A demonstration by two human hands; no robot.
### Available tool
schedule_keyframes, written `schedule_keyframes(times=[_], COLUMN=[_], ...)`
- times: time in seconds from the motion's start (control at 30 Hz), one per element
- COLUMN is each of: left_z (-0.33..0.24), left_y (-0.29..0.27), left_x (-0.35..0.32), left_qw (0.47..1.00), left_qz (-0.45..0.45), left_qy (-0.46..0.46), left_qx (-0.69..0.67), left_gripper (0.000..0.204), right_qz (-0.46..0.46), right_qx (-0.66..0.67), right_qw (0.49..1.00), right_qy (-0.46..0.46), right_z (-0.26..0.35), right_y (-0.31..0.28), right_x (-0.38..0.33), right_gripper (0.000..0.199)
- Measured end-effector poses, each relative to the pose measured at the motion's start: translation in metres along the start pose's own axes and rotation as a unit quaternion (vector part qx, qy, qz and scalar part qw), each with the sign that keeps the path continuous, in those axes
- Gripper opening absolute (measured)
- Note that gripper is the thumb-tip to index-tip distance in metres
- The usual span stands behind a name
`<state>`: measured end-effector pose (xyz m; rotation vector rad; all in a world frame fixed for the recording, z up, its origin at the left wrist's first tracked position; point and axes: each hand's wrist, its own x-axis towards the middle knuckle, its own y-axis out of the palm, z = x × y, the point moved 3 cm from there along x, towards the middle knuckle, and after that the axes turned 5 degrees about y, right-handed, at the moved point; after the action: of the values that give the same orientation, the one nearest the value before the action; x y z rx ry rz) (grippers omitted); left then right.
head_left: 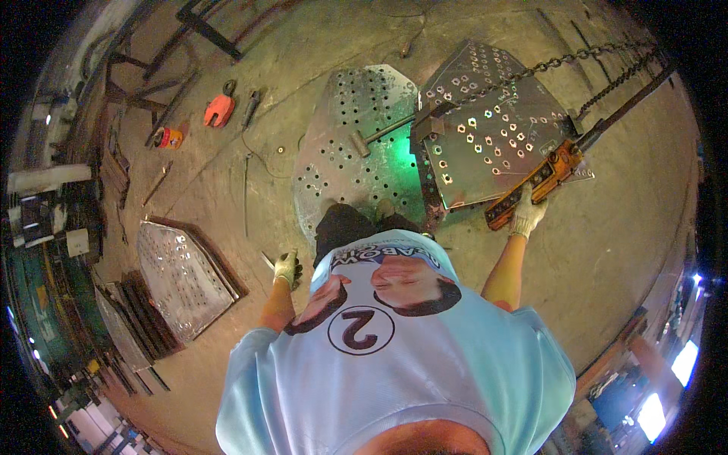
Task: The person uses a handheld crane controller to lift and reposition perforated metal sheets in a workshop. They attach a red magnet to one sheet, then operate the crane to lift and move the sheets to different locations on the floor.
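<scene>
My right hand, in a pale work glove, is closed around an orange hoist pendant control with dark buttons. A thick dark cable runs from it to the upper right. Low at my left side, my gloved left hand is curled around a thin pale stick, whose kind I cannot make out. Ahead of the right hand is a dark steel plate with many holes. A chain leads to a dark fitting at its left edge.
My feet are at a second perforated plate, where a hammer lies. Left on the floor are a red lifting clamp, an orange tin and a dark tool. Stacked plates lie lower left, a steel frame upper left.
</scene>
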<state>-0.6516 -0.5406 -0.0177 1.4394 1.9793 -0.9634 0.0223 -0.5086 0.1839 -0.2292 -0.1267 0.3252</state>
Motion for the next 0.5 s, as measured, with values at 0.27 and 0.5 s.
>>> schedule_keyframes(times=[0.27, 0.5], left_z=[-0.118, -0.242], left_y=[0.005, 0.062], left_x=[0.054, 0.048], left_qw=[0.986, 0.975], left_qz=[0.073, 0.076], left_qy=[0.142, 0.21], left_qx=[0.056, 0.017], left_gripper=[0.033, 0.035], right_qz=[-0.002, -0.035], right_qx=[0.031, 0.02], right_qw=[0.999, 0.999], right_qy=[0.019, 0.009], right_z=[-0.001, 0.012], right_y=[0.004, -0.004], right_x=[-0.022, -0.014], right_gripper=[0.063, 0.048])
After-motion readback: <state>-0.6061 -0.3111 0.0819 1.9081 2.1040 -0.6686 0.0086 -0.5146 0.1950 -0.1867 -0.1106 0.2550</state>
